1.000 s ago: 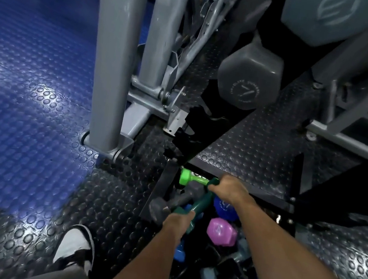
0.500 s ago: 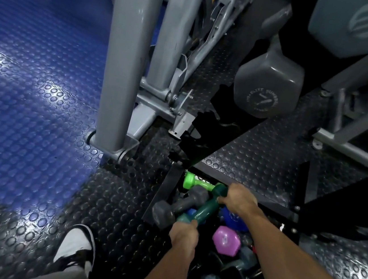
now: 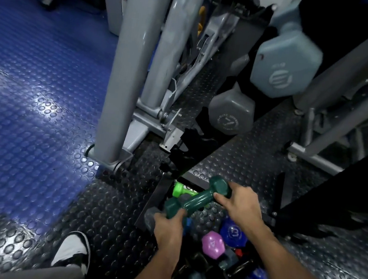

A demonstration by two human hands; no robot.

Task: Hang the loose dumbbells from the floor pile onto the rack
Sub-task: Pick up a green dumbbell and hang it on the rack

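1. While most of the floor pile (image 3: 226, 269) sits unsorted at 5 o'clock in the head view, I judge the task to be in its early or middle part: a purple dumbbell (image 3: 213, 244), a navy one (image 3: 235, 233), a bright green one (image 3: 181, 190) and several dark ones lie heaped together on the studded floor (image 3: 103, 210).
2. Up at 1 o'clock, a grey hex dumbbell (image 3: 229, 112) and a larger pale blue one (image 3: 287, 61) already sit on the black rack (image 3: 245, 42); I cannot tell how many free slots remain.
3. The dark green dumbbell (image 3: 197, 199) is in hand just above the pile, lying on a diagonal from 7 to 1 o'clock, clear of the floor as far as I can see.
4. My left hand (image 3: 168, 227) comes in from 6 o'clock, forearm nearly vertical in the view, fingers curled round the lower head of that dumbbell; a grey dumbbell (image 3: 151, 217) lies just beside it, and I cannot tell whether the hand touches it too.
5. My right hand (image 3: 238, 201) reaches in from 4 o'clock, back of the hand up, thumb and fingers wrapped on the upper head.
6. What is left, by my reading: carry this one up toward 12 to 1 o'clock, seat it, then return for the rest.
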